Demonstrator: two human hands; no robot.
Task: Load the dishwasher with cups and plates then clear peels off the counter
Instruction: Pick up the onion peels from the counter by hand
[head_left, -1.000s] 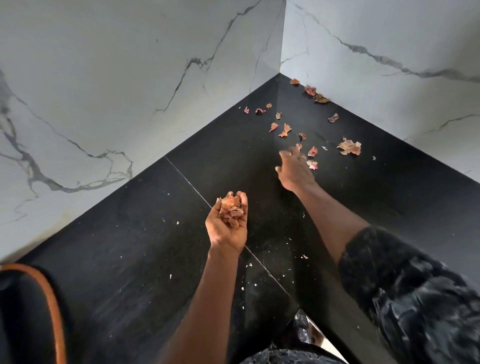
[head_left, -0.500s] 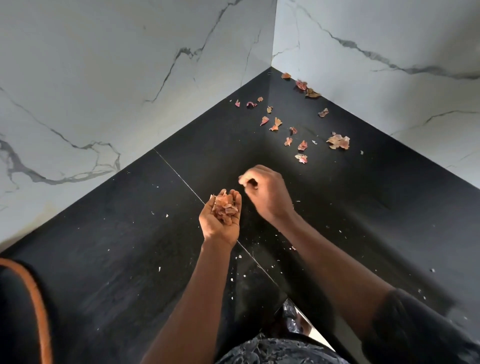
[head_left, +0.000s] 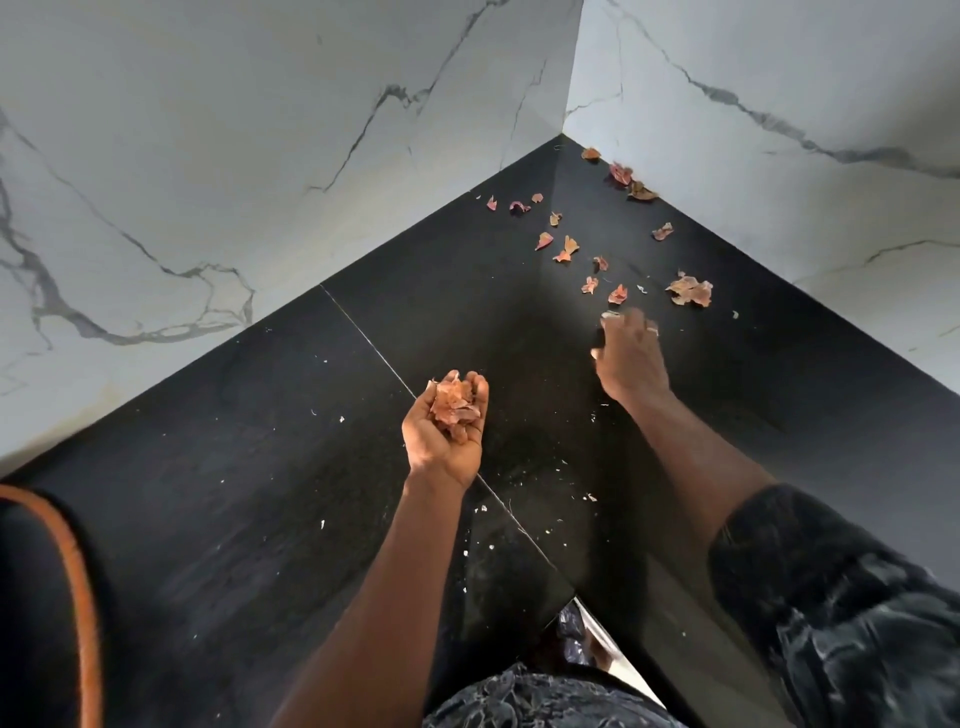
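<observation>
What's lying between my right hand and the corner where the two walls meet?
Head view: peels lie scattered over the black counter between the right hand and the wall corner. Nothing else shows on that stretch.

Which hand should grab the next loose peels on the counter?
Right. The right hand is stretched out just short of the nearest loose peels on the black counter, and holds nothing visible. The left hand is cupped full of gathered peels, farther back.

Right hand (head_left: 631, 358) gone from beside left hand (head_left: 447, 431), out again near peels (head_left: 618, 294).
</observation>
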